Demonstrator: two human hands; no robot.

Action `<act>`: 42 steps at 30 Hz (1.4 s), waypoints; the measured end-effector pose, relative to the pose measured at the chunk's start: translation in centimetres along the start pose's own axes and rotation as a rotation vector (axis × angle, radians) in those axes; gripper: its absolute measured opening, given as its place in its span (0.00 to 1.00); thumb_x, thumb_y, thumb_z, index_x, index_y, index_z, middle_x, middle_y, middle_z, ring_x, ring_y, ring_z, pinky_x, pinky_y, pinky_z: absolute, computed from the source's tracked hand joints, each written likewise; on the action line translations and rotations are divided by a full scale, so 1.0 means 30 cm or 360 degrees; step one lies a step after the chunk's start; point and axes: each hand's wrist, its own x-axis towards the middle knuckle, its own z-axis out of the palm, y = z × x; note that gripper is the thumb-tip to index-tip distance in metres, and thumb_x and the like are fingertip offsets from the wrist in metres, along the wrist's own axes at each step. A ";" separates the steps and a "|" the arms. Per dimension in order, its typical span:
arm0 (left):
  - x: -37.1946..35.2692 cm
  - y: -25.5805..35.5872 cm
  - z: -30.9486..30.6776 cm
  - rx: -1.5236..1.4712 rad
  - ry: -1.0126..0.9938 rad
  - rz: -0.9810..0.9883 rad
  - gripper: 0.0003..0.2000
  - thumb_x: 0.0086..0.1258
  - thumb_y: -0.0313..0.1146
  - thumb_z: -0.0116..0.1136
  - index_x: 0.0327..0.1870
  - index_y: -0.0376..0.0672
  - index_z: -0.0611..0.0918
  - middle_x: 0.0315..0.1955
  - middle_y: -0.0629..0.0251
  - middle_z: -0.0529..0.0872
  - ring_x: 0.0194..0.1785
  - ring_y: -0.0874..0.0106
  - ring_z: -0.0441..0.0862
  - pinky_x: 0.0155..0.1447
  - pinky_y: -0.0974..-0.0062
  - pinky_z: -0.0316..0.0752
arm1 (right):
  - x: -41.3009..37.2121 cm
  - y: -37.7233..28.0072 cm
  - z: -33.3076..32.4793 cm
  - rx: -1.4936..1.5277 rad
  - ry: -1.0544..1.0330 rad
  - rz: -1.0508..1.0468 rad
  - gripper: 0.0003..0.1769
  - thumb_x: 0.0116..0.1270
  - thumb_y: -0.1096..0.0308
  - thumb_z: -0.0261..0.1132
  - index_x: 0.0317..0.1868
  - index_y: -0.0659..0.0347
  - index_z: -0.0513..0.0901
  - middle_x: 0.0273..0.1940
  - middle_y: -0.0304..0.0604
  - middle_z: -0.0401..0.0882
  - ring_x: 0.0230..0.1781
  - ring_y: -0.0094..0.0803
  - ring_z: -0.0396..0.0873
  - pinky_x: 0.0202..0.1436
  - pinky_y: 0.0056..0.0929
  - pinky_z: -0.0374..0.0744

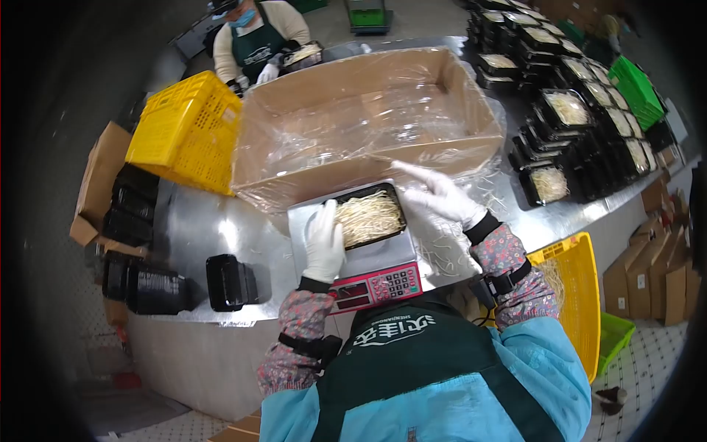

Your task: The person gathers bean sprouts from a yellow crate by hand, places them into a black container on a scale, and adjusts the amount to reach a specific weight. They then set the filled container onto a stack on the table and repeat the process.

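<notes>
White-gloved left hand (324, 243) lies flat against the sprout tray (368, 217); right hand (438, 193) hovers beside it, fingers spread.

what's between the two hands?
In the head view, a black tray of bean sprouts on the scale lies between the left hand and the right hand.

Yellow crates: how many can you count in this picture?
2. One yellow crate tilts at the left end of the table; the other sits at lower right, beside the table. Others may be hidden.

scale (375, 283) digits unreadable, tray (372, 193) left rim hidden under left hand (325, 243), co-worker (259, 40) head cut off at top
</notes>
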 end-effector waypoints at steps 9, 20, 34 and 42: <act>-0.049 0.203 -0.119 -0.0712 0.0246 -0.0163 0.19 0.74 0.24 0.45 0.63 0.27 0.75 0.60 0.49 0.79 0.66 0.59 0.75 0.71 0.65 0.65 | -0.575 0.622 -0.569 -0.0884 0.1609 0.0519 0.36 0.69 0.51 0.66 0.67 0.70 0.72 0.65 0.61 0.73 0.69 0.45 0.71 0.72 0.37 0.67; 0.056 0.479 0.146 -0.1126 -0.0639 -0.0267 0.26 0.68 0.23 0.59 0.69 0.34 0.71 0.65 0.53 0.76 0.69 0.62 0.72 0.72 0.69 0.64 | -0.236 0.640 -0.267 -0.1638 0.0675 0.1099 0.55 0.59 0.24 0.56 0.78 0.50 0.57 0.80 0.53 0.46 0.81 0.56 0.40 0.78 0.66 0.40; 0.150 0.468 0.797 0.0330 -0.1260 0.0229 0.59 0.39 0.43 0.81 0.76 0.42 0.55 0.72 0.50 0.61 0.65 0.49 0.70 0.65 0.55 0.72 | -0.568 0.455 -0.317 -0.1716 0.0198 0.0885 0.71 0.35 0.47 0.83 0.77 0.60 0.51 0.75 0.64 0.51 0.73 0.63 0.57 0.69 0.61 0.67; 0.155 0.363 0.901 0.0145 -0.1075 0.0099 0.12 0.58 0.36 0.68 0.42 0.46 0.88 0.40 0.57 0.85 0.44 0.56 0.85 0.51 0.61 0.79 | -0.527 0.685 -0.333 -0.1699 0.0379 0.0578 0.22 0.56 0.60 0.70 0.51 0.55 0.82 0.46 0.49 0.80 0.49 0.48 0.79 0.49 0.44 0.80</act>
